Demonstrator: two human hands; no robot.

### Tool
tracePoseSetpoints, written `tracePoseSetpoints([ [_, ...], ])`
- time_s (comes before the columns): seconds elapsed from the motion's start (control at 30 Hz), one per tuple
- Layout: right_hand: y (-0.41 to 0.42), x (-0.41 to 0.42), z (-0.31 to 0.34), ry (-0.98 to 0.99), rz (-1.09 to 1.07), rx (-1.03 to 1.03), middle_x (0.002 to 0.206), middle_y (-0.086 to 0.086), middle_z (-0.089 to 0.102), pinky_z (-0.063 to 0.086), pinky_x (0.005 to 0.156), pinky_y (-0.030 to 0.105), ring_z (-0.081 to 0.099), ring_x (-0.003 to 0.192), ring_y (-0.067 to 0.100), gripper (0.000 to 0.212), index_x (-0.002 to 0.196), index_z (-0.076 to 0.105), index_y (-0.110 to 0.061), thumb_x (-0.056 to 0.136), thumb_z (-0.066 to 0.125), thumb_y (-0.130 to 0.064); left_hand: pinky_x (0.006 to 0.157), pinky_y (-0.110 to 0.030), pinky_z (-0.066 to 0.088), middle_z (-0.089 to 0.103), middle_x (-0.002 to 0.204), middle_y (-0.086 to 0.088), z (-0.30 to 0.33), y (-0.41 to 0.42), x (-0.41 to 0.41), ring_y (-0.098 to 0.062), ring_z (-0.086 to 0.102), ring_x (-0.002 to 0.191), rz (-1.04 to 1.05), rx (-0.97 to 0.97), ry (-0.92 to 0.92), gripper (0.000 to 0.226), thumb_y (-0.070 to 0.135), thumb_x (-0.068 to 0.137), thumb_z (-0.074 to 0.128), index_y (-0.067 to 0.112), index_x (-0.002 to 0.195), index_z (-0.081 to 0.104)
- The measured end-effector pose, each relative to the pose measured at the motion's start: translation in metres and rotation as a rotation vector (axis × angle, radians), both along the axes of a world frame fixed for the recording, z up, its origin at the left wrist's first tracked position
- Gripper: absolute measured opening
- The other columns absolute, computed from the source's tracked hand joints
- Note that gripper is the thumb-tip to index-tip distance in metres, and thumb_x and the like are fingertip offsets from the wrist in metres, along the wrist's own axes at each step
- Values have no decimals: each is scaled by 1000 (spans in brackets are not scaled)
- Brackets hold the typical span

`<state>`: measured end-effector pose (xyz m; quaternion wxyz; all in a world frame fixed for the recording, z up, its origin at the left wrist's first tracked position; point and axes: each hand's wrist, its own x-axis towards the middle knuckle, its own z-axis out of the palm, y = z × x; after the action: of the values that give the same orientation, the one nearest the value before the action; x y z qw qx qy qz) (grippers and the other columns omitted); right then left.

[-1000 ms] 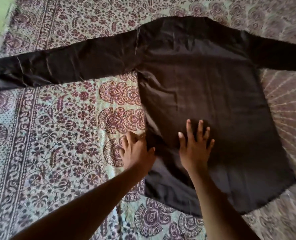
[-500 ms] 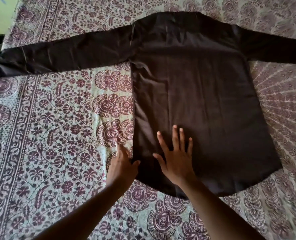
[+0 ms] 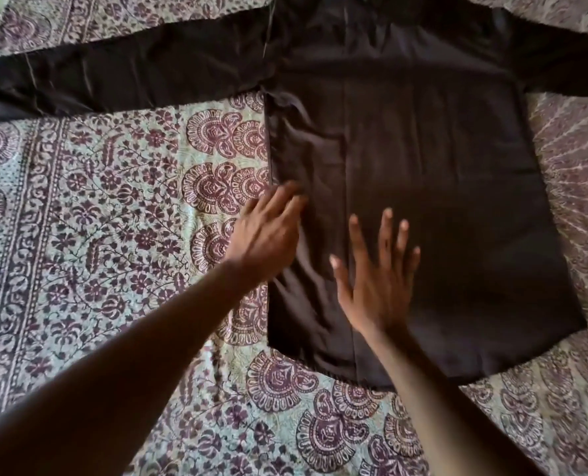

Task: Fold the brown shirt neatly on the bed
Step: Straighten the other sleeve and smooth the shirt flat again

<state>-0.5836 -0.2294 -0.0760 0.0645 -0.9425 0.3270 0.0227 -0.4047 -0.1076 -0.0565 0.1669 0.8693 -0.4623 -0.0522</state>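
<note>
Head cam: my left hand point(image 3: 268, 231) slid up the brown shirt point(image 3: 423, 173) edge, right hand point(image 3: 378, 280) fingers spread flat beside it; smoothing nearly done, folding next.

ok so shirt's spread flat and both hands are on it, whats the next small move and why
Probably sweep the left hand up along the shirt's left edge to flatten the wrinkles there. The brown shirt lies spread on the bed with both sleeves out, and the right hand presses flat on its lower middle, pinning it. The cloth by the left edge looks rumpled, so smoothing before folding seems sensible.
</note>
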Motion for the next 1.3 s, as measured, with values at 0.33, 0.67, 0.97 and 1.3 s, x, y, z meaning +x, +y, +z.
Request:
tracePoseSetpoints([
  [0.33,-119,253,-25,-41,-55,219,174,6,0,3,123,68,-6,159,35,69,162,16,-43,100,26,-71,126,-47,17,23,171,2,-57,-35,133,-20,20,158,198,50,-43,63,52,105,29,24,161,30],
  [0.67,-61,222,-35,6,393,31,174,-3,0,11,120,73,0,160,31,70,163,8,-42,100,20,-70,127,-45,19,29,169,-2,-54,-34,133,-20,22,157,351,-143,85,54,34,109,25,17,161,31],
  [0.97,-64,237,-38,20,189,-32,174,4,0,8,115,77,0,157,48,71,162,11,-45,98,19,-75,125,-44,20,35,166,-2,-59,-35,136,-23,30,154,342,-95,-10,54,32,108,28,16,158,37],
  [1.3,-63,191,-37,-37,130,-39,174,-2,7,14,120,70,6,159,37,64,161,14,-48,102,22,-70,124,-45,23,36,166,-1,-59,-33,136,-23,32,153,336,-87,7,56,35,106,25,20,158,38],
])
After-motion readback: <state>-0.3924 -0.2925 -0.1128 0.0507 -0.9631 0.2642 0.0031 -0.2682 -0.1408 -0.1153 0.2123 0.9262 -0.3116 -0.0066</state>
